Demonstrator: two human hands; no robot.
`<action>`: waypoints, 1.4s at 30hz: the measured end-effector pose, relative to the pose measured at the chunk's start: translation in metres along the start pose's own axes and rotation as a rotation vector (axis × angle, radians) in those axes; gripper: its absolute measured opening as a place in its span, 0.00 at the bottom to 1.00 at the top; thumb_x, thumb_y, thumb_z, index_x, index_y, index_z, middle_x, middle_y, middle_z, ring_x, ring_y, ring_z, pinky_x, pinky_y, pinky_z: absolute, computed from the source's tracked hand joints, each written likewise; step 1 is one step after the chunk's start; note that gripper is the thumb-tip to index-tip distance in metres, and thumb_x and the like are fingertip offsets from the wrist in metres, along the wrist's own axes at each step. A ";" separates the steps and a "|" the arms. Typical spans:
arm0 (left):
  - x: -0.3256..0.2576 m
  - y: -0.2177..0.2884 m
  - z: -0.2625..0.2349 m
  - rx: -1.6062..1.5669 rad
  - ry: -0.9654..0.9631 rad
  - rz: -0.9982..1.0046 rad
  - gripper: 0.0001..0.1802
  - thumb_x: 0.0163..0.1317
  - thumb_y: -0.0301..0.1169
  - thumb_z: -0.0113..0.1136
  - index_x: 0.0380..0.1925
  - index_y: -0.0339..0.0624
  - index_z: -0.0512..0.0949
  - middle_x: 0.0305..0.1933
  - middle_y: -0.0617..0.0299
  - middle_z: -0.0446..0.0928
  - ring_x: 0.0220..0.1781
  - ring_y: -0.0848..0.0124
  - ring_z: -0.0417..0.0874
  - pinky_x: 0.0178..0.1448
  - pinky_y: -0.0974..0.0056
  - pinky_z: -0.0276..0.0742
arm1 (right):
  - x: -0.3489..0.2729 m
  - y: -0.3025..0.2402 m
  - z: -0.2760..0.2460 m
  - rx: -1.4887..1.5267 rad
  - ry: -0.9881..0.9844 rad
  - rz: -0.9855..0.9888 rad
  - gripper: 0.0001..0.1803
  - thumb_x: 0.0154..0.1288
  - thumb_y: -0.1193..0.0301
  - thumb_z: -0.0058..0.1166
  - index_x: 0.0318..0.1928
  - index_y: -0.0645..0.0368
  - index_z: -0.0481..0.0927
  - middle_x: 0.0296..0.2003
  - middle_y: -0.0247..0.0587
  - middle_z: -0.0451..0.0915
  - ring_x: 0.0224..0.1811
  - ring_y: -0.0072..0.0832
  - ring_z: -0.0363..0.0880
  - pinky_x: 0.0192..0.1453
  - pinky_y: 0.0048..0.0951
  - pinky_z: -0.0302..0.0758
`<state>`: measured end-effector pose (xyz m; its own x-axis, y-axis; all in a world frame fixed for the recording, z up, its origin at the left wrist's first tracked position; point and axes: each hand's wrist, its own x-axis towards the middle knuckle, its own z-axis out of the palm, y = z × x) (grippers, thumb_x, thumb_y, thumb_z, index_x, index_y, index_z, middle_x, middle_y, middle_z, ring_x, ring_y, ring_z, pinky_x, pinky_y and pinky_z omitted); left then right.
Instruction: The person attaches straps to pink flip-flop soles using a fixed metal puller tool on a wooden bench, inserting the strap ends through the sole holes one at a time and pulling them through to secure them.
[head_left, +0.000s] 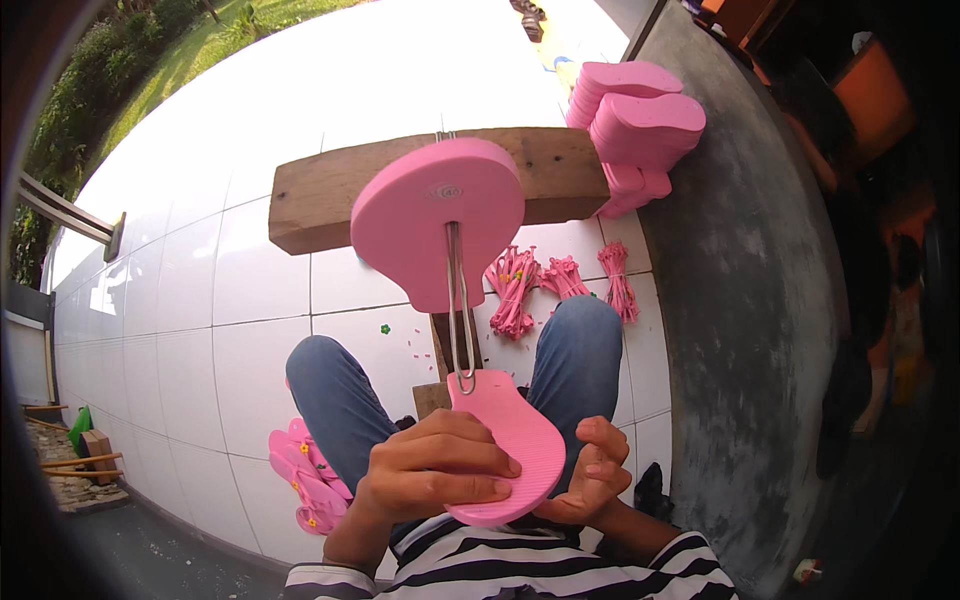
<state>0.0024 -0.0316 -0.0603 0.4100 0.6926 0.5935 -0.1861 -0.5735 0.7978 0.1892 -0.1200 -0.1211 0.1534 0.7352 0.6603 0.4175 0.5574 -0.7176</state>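
My left hand (435,470) grips a pink ribbed flip-flop sole (515,430), its fingers lying across the top face. On the sole's other side is my right hand (590,475), with fingers half curled and apart; one digit reaches the sole's lower edge. A thin metal hook (458,300) runs through a second pink sole part (430,225), smooth with a small oval mark, and its bent end meets the narrow end of the held sole. Whether the two pink parts are one piece is hidden.
Behind the hook lies a thick wooden beam (330,195). Stacked pink soles (645,130) stand at the far right, with bundled pink straps (515,290) closer. Pink flip-flops (305,475) with yellow flowers rest at my left. A grey ledge (740,300) borders the tiled floor (260,350).
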 end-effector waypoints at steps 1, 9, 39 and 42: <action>0.003 0.001 -0.004 0.046 -0.011 0.066 0.16 0.45 0.29 0.74 0.37 0.53 0.85 0.40 0.61 0.83 0.41 0.68 0.83 0.56 0.56 0.76 | 0.018 -0.002 0.000 -0.064 -0.083 -0.016 0.24 0.57 0.61 0.69 0.50 0.48 0.71 0.51 0.34 0.78 0.55 0.31 0.74 0.62 0.43 0.63; 0.028 -0.013 -0.003 -0.236 0.310 0.226 0.06 0.51 0.27 0.67 0.30 0.44 0.80 0.34 0.60 0.73 0.36 0.68 0.77 0.47 0.59 0.72 | 0.093 -0.003 0.034 0.126 -0.174 -0.181 0.18 0.60 0.72 0.64 0.47 0.52 0.70 0.48 0.43 0.76 0.49 0.39 0.79 0.57 0.43 0.71; 0.106 -0.045 -0.048 0.882 0.506 0.082 0.56 0.48 0.53 0.75 0.73 0.54 0.54 0.79 0.44 0.29 0.81 0.45 0.31 0.75 0.35 0.23 | 0.153 0.043 0.096 0.130 0.346 0.134 0.43 0.53 0.64 0.73 0.59 0.59 0.54 0.54 0.46 0.58 0.53 0.32 0.61 0.53 0.38 0.65; 0.089 -0.075 -0.040 0.956 0.613 0.173 0.54 0.58 0.50 0.68 0.75 0.49 0.44 0.79 0.40 0.29 0.80 0.44 0.27 0.74 0.34 0.21 | 0.142 0.056 0.107 0.185 0.350 0.132 0.41 0.57 0.67 0.70 0.59 0.58 0.52 0.57 0.50 0.57 0.58 0.34 0.61 0.57 0.39 0.67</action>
<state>0.0169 0.0905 -0.0633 -0.1078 0.5179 0.8486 0.6639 -0.5979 0.4491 0.1383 0.0572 -0.0910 0.5030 0.6473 0.5727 0.2108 0.5508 -0.8076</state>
